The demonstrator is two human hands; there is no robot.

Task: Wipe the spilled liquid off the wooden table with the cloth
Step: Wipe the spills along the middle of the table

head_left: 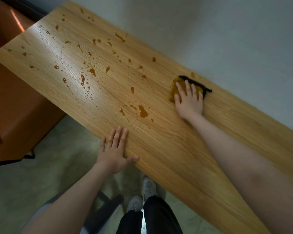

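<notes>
Wooden tabletop (159,149) carries brown spill (143,112) mid-surface; my right hand (189,100) presses flat, fingers spread, on the soft cloth (173,92) near the far edge, left hand (114,149) spread on the near edge

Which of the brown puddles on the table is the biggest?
The puddle near the table's front edge, beyond the left hand; it is broader than the scattered drops farther left.

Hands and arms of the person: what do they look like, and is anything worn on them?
Both forearms are bare as far as the view shows. The left hand and the right hand carry no glove, ring, watch or bracelet that I can see. A pale sleeve edge may show near the left elbow, but it is blurred.
</notes>
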